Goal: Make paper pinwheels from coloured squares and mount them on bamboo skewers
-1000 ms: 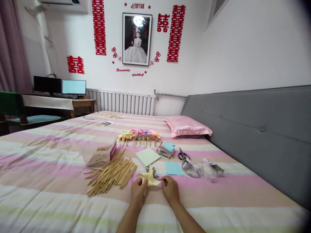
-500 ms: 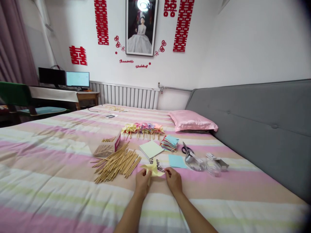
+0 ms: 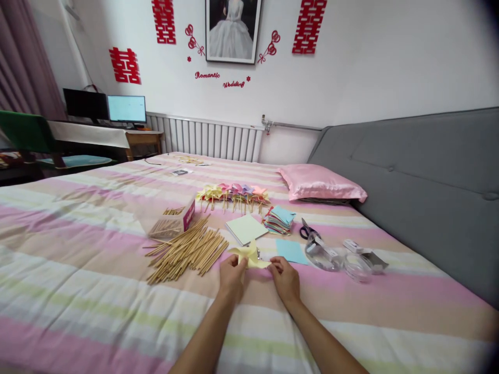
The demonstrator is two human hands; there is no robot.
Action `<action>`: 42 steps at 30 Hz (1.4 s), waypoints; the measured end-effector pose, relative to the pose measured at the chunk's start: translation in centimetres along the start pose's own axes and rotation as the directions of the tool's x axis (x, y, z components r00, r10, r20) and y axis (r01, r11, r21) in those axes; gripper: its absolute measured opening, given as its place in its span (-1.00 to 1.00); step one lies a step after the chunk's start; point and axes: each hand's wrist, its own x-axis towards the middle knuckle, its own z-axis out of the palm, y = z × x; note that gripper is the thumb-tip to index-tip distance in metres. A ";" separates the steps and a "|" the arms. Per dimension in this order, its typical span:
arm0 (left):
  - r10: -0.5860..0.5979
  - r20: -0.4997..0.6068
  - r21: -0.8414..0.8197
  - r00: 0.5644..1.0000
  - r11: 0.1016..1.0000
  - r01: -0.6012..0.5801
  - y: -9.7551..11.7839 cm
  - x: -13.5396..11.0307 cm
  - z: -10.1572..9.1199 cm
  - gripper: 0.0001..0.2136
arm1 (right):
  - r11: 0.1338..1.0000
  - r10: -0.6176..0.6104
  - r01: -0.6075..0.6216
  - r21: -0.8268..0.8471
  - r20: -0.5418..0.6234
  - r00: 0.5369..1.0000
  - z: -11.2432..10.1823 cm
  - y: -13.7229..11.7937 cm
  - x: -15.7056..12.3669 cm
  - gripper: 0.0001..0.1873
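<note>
A pale yellow paper pinwheel [image 3: 249, 254] is held just above the bedspread between my two hands. My left hand [image 3: 231, 276] pinches its left side, thumb on top. At its right corner, the fingers of my right hand [image 3: 287, 280] are closed together on the paper's tip. Small shiny metal pieces [image 3: 258, 253] lie behind the pinwheel, mostly hidden by it; their kind is unclear. To the left spreads a heap of thin wooden sticks [image 3: 187, 252]. A pale square paper stack [image 3: 247, 229] lies beyond my hands, with a light blue sheet [image 3: 291, 251] to its right.
Finished pinwheels [image 3: 234, 196] lie in a row farther back. A clear box [image 3: 168, 224] holds more sticks. Coloured folded papers [image 3: 279, 221], scissors [image 3: 309, 229] and clear plastic containers [image 3: 323, 254] lie to the right. A pink pillow [image 3: 322, 183] rests near the grey headboard [image 3: 413, 166].
The camera view has tilted down and shifted slightly. My hands stay on the pinwheel, which now covers more of the small metal pieces behind it.
</note>
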 end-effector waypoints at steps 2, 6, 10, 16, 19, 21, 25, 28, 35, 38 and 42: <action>0.044 0.018 0.019 0.999 0.999 -0.045 1.0 1.4 0.8 -0.80 | 0.997 0.004 -0.003 0.074 -0.008 1.000 -0.3 -0.4 1.2 -0.78; 0.113 0.014 0.052 0.994 0.992 -0.113 2.7 5.2 3.4 -0.84 | 0.978 0.027 -0.007 0.208 -0.090 0.996 -1.6 -1.5 5.5 -0.68; 0.134 0.000 0.064 0.991 0.989 -0.134 2.3 8.1 6.8 -0.83 | 0.950 0.036 0.030 0.311 -0.205 0.978 -3.4 -3.2 9.8 -0.62; 0.032 0.074 0.061 0.997 0.997 -0.037 -1.4 7.8 9.6 -0.81 | 0.898 0.066 0.038 0.438 -0.220 0.973 -3.1 -4.5 10.0 -0.70; -0.053 0.132 0.057 0.990 0.997 0.046 -2.0 7.2 9.7 -0.80 | 0.900 0.084 -0.040 0.433 -0.083 0.993 -2.4 -4.1 9.4 -0.75; -0.092 0.146 0.051 0.985 0.995 0.085 -1.6 7.1 9.5 -0.78 | 0.909 0.097 -0.081 0.409 -0.017 0.995 -2.3 -3.7 9.4 -0.77; -0.179 0.193 0.040 0.965 0.984 0.175 -0.9 7.0 9.1 -0.73 | 0.945 0.090 -0.116 0.306 0.097 0.991 -2.6 -3.1 9.6 -0.79; -0.225 0.199 0.045 0.954 0.974 0.220 -0.8 6.8 9.1 -0.71 | 0.971 0.059 -0.089 0.220 0.138 0.989 -2.6 -2.6 9.6 -0.82; -0.235 0.216 0.068 0.948 0.972 0.226 -0.7 6.4 9.0 -0.69 | 0.986 0.077 -0.098 0.133 0.155 0.985 -3.2 -3.2 9.5 -0.83; -0.227 0.230 0.059 0.946 0.974 0.219 -0.6 6.3 9.0 -0.69 | 0.990 0.102 -0.117 0.083 0.164 0.981 -3.7 -3.9 9.5 -0.85; -0.231 0.258 0.030 0.938 0.972 0.232 -0.5 6.2 8.9 -0.69 | 0.996 0.083 -0.086 0.011 0.152 0.985 -3.9 -4.0 9.4 -0.86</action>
